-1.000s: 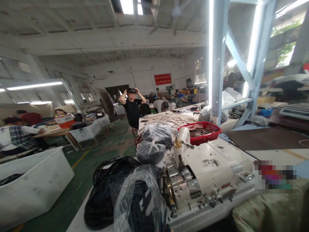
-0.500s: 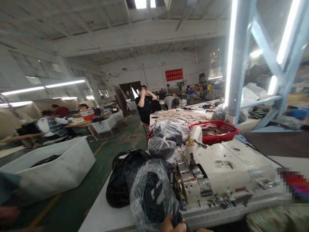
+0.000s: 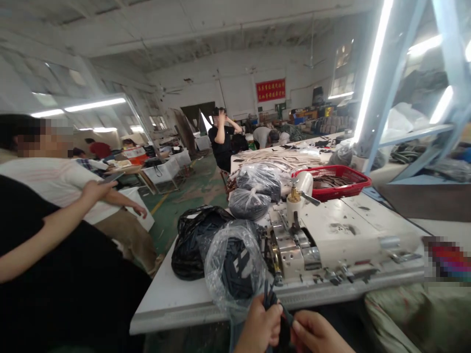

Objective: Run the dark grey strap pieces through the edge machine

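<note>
Gripping a bunch of black fabric strips (image 3: pixel 275 306), a worker's left hand (image 3: pixel 258 329) and right hand (image 3: pixel 315 333) close firmly around them just off the near edge of the white worktop (image 3: pixel 172 314). Beside the strips sit a clear plastic bag (image 3: pixel 233 264) of similar dark strips and a black bag (image 3: pixel 193 245). A white industrial machine (image 3: pixel 331 235) stands close by, a red basket (image 3: pixel 333 182) behind it. At left, a co-worker (image 3: pixel 47 196) holds a phone (image 3: pixel 109 177).

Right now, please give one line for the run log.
left hand: holds dark strips | right hand: at strips | nearby: clear plastic bag, white machine
</note>
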{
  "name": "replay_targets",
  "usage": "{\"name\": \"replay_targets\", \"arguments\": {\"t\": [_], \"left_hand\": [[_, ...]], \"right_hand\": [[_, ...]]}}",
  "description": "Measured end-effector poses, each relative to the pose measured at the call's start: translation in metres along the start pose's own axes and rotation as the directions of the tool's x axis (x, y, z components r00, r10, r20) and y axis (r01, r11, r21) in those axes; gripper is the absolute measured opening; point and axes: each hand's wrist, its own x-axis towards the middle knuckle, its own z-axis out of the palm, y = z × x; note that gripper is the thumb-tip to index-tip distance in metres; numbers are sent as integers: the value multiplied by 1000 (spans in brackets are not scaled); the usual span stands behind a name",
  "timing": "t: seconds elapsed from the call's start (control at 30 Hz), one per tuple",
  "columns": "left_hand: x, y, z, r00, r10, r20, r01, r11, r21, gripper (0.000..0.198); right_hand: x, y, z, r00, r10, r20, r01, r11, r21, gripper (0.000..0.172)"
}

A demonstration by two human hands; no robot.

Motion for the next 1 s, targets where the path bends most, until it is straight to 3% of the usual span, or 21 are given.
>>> {"name": "replay_targets", "arguments": {"t": [0.1, 0.27, 0.43, 0.73, 0.83, 0.93, 1.0], "left_hand": [[-4, 9, 4, 996, 83, 42, -81, 996, -38, 42], [-4, 23, -1, 993, 108, 44, -99, 980, -172, 39], [-2, 20, -13, 997, 41, 59, -25, 968, -249, 36], [-4, 16, -28, 997, 32, 74, -10, 958, -288, 28], [-3, 15, -32, 997, 26, 74, -3, 954, -299, 29], [-2, 14, -34, 997, 24, 77, 2, 949, -315, 29], [-3, 13, -35, 997, 23, 79, 4, 947, -322, 30]], "right_hand": [[-2, -12, 0, 998, 57, 17, -59, 982, 181, 60], [-3, -38, -17, 998, 24, -63, 6, 901, 433, 48], [-3, -42, -27, 998, 30, -46, -1, 850, 527, 42], [7, -38, -34, 996, 67, -56, -21, 808, 589, 41], [23, -40, -47, 980, 68, -188, 52, 822, 567, 41], [44, -44, -63, 932, 83, -353, 125, 840, 527, 40], [57, -47, -71, 914, 98, -393, 133, 843, 521, 39]]}}
